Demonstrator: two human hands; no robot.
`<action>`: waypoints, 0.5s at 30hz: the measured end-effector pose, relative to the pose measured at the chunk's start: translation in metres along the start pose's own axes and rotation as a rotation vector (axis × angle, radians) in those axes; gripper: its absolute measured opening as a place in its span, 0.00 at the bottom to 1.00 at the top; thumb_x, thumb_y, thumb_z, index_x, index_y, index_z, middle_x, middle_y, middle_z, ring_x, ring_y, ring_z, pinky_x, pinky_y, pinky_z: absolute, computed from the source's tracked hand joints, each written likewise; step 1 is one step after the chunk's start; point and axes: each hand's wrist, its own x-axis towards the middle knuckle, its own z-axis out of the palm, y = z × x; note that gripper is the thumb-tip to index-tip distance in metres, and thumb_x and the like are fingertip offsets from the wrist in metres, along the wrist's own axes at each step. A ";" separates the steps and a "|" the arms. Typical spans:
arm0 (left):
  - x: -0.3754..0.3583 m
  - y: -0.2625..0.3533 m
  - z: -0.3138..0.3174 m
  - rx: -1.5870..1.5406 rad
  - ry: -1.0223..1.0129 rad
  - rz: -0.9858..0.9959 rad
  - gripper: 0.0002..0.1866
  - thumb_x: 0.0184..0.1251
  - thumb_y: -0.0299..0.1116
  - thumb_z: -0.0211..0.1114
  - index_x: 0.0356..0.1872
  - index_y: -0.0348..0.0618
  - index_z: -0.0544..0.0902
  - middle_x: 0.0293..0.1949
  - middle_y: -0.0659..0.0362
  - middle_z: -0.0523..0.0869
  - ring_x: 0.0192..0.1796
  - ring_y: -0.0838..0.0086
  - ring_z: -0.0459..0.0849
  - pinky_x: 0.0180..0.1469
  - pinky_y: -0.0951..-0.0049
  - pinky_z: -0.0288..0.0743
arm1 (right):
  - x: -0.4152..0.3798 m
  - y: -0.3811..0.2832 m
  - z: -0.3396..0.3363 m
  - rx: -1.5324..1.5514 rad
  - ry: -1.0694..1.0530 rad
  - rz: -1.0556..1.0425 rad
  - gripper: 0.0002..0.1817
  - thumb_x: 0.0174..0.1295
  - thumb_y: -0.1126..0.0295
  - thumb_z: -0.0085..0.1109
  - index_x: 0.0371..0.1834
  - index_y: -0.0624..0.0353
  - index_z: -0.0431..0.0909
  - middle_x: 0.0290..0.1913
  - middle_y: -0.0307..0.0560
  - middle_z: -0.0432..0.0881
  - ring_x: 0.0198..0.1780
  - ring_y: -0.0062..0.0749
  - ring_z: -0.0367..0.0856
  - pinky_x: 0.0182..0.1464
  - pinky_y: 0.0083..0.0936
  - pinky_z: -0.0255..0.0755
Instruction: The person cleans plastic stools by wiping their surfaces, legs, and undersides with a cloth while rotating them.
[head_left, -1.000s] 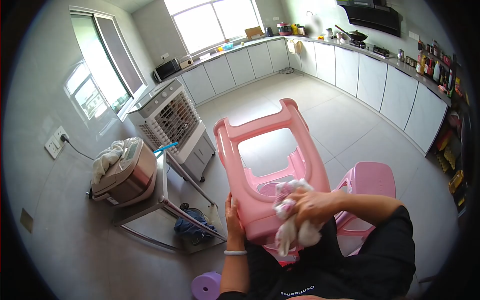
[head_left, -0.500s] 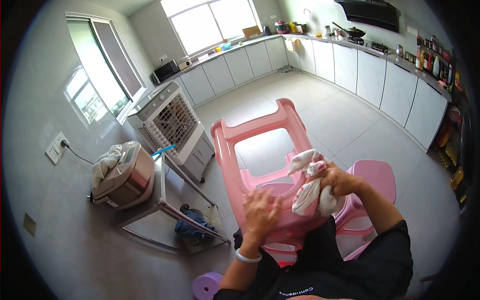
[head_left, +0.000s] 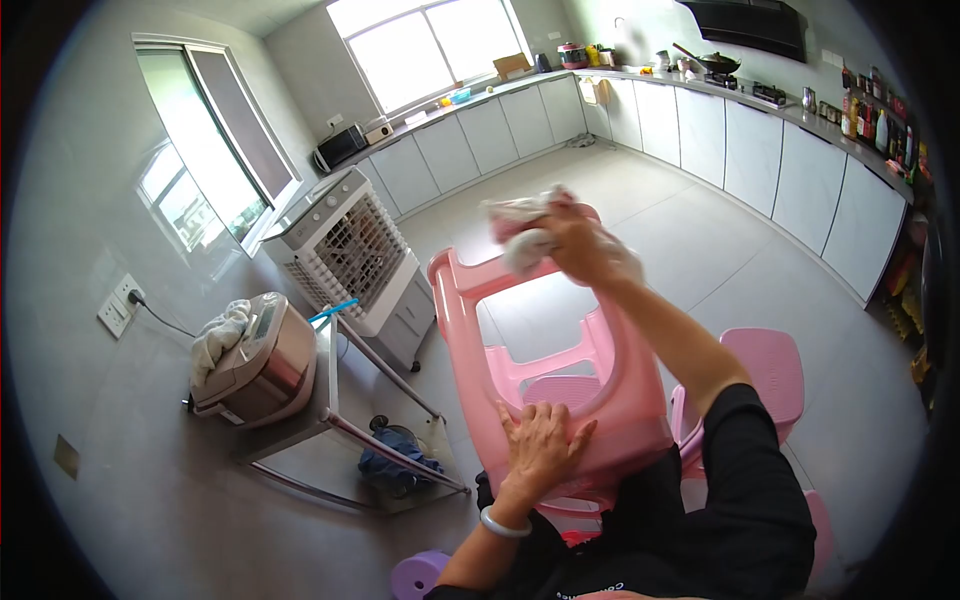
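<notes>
A pink plastic stool (head_left: 630,425) lies tipped across the person's lap, its legs pointing away toward the kitchen. My left hand (head_left: 543,445) rests flat on the near side of the stool with its fingers spread. Up at the far end of the stool, my right hand (head_left: 580,245) grips a white and pink cloth (head_left: 525,250), which is blurred and lies over the top edge there. The fingertips of that hand are partly hidden by the cloth.
More pink stools (head_left: 765,375) stand at the right. A purple stool (head_left: 418,574) is at the bottom. On the left are a metal rack (head_left: 385,435) holding a rice cooker (head_left: 262,365), and an air cooler (head_left: 355,255). Cabinets (head_left: 750,140) line the far walls.
My right hand has moved forward with the cloth, from the near right side of the stool to its far end. My left hand has shifted slightly right and settled on the stool.
</notes>
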 end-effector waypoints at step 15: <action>-0.005 -0.003 -0.001 -0.049 0.093 -0.022 0.25 0.69 0.58 0.62 0.39 0.42 0.82 0.39 0.53 0.83 0.50 0.55 0.81 0.69 0.28 0.53 | 0.007 0.006 0.059 -0.513 -0.486 0.083 0.24 0.66 0.52 0.56 0.64 0.42 0.77 0.64 0.39 0.80 0.66 0.44 0.78 0.65 0.57 0.69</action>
